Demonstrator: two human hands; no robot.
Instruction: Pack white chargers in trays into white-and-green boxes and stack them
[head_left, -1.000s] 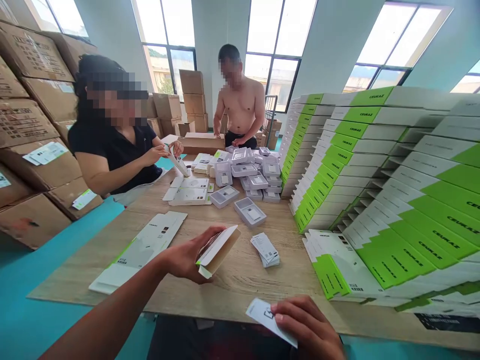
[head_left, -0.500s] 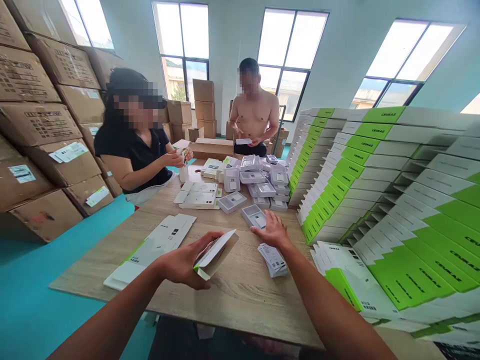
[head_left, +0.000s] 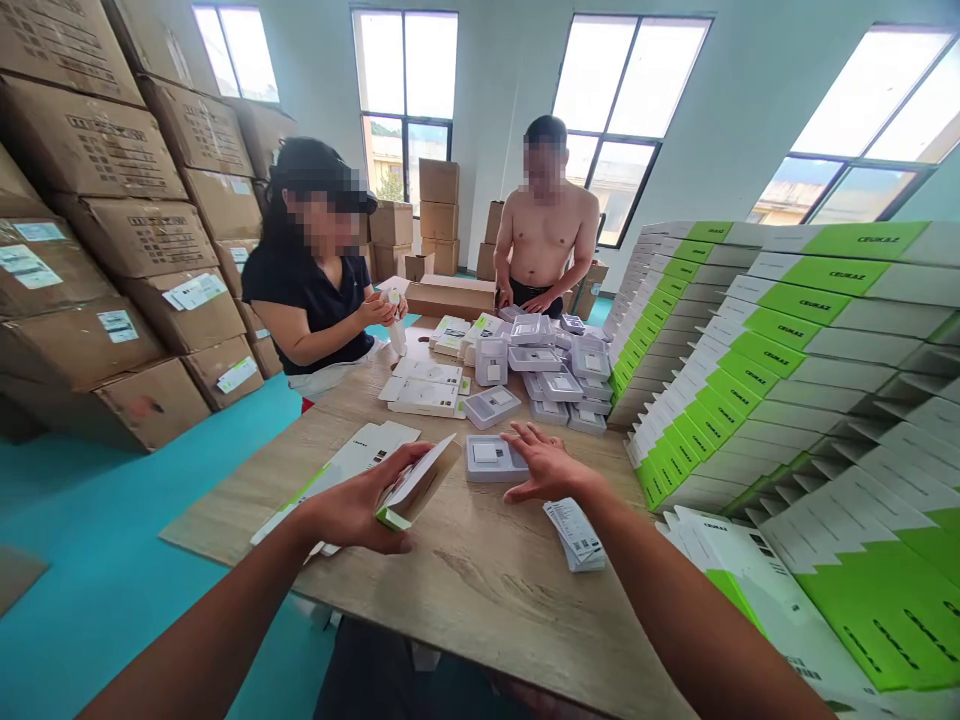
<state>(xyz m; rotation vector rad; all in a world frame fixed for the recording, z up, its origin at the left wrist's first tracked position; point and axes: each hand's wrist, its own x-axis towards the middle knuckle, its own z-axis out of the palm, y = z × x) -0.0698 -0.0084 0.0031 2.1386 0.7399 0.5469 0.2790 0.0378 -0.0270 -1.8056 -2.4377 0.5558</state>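
My left hand (head_left: 367, 500) is wrapped round a small white and green carton (head_left: 417, 486), whose open end faces right. Fingers spread, my right hand (head_left: 551, 465) is over the right end of a clear plastic tray (head_left: 484, 458) holding a small white item; whether it touches the tray I cannot tell. Below that hand lies a stack of printed cards (head_left: 576, 535). Flattened cartons (head_left: 352, 462) lie beyond my left hand. Behind the near tray is another plastic tray (head_left: 491, 404), with a heap of similar trays (head_left: 559, 383) farther back.
Tall stacks of white and green cartons (head_left: 780, 355) line the table's right side. More flat cartons (head_left: 424, 385) lie near a seated co-worker (head_left: 315, 290), whose hands hold something small. Another co-worker (head_left: 547, 230) stands at the far end. Brown boxes (head_left: 142, 235) are piled left.
The near tray has turned and shifted left, closer to me. My right hand has spread its fingers more. The view has swung left. The standing co-worker's hands have lowered, without the white item.
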